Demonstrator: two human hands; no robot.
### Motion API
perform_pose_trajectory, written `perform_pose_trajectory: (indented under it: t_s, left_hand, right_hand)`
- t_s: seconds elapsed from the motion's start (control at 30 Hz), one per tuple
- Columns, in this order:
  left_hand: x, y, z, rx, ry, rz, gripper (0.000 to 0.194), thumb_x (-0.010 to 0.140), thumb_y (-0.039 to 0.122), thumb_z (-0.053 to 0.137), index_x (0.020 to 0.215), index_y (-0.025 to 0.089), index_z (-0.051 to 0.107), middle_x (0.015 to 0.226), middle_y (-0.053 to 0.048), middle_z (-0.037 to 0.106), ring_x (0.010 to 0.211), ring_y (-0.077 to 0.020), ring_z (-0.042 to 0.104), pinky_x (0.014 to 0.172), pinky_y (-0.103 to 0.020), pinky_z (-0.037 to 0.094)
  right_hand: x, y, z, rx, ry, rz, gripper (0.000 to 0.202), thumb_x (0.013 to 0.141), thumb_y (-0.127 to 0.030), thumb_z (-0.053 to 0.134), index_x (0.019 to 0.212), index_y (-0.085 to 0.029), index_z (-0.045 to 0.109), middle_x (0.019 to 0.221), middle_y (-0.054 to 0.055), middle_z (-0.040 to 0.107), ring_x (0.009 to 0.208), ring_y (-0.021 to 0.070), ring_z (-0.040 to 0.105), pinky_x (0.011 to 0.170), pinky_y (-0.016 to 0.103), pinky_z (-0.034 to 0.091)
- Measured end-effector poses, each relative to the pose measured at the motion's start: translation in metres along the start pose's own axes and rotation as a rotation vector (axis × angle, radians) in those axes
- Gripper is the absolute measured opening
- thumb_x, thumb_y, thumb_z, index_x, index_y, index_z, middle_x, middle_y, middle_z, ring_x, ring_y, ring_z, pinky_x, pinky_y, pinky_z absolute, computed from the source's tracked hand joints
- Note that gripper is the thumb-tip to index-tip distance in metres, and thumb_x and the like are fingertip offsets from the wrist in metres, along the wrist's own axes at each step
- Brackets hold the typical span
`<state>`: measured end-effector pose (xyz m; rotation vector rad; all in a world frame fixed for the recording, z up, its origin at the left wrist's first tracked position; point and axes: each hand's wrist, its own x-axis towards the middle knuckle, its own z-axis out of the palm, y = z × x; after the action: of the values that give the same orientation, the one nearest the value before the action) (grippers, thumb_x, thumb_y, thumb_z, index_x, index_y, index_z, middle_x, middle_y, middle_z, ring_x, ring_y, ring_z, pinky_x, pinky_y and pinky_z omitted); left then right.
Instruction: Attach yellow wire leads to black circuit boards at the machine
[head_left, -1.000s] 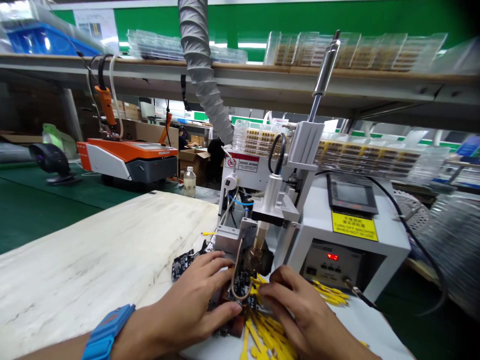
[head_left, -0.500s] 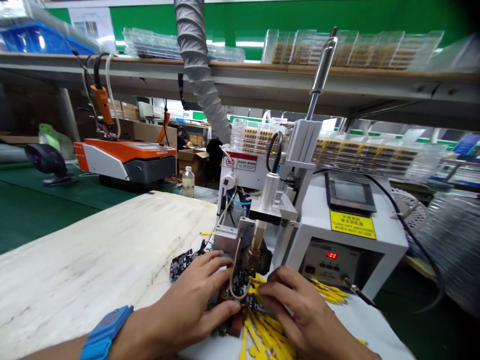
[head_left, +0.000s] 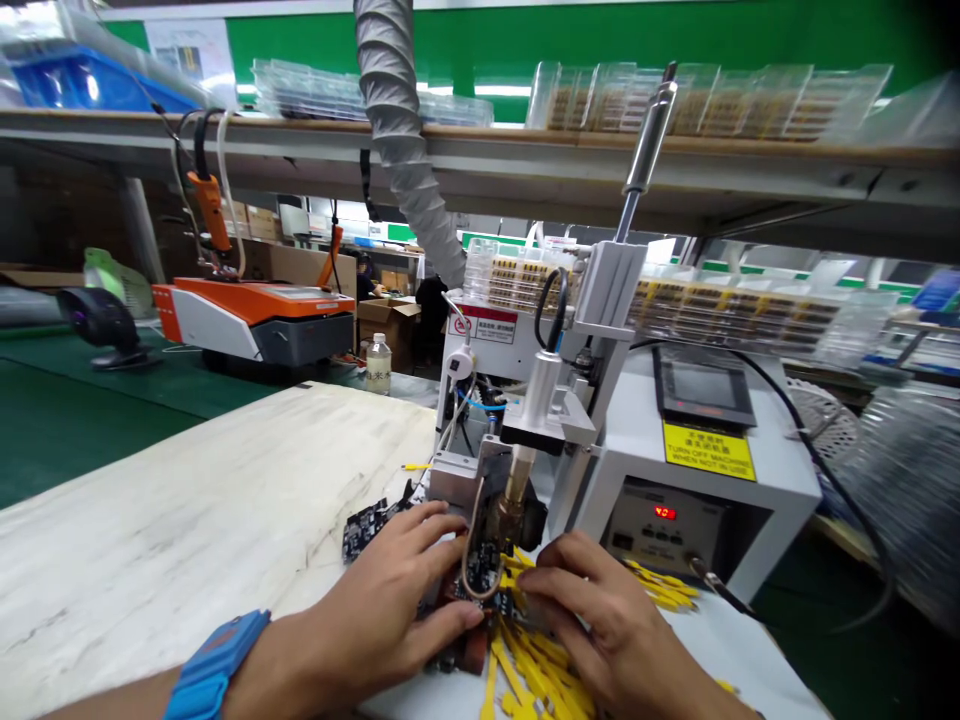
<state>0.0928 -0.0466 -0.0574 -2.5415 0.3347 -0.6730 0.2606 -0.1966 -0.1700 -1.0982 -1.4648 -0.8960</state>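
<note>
Beneath the soldering head (head_left: 510, 500) of the bench machine lies a dark circuit board (head_left: 491, 560), partly hidden by a curved tube and my hands. My left hand (head_left: 397, 590) spans the board's left side, thumb on the near edge and fingers on the far side, steadying it. On the right, my right hand (head_left: 600, 620) pinches the end of a yellow flat strip (head_left: 514, 572) that meets the board. A pile of loose yellow strips (head_left: 532, 670) lies below and beside that hand. More circuit boards (head_left: 367, 525) lie behind my left fingers.
The machine's control box (head_left: 720, 440) stands to the right, with a lit red display (head_left: 664, 513). Further yellow strips (head_left: 664, 585) lie before it. An orange and grey machine (head_left: 259, 320), a small fan (head_left: 97, 325) and a bottle (head_left: 379, 365) stand at the back left.
Both hands keep nearly the same place and grip. The red display has changed from what looks like 00 to 40. The whole view has shifted slightly.
</note>
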Motion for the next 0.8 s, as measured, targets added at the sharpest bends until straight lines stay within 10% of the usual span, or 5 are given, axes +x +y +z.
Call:
perform_pose_trajectory:
  t_s: [0.8]
  left_hand:
    - [-0.0005,0.0035,-0.0032,-0.027,0.002,0.004,0.040,0.086,0.031,0.064,0.122,0.015,0.060,0.126,-0.014,0.061,0.122,-0.0339,0.052,0.100,-0.056,0.045]
  right_hand:
    - [-0.0005,0.0023,0.0006,-0.006,0.001,-0.009,0.023,0.088,-0.005,0.048,0.094,-0.017,0.067,0.086,0.007,0.060,0.078,0.0160,0.057,0.066,0.026,0.050]
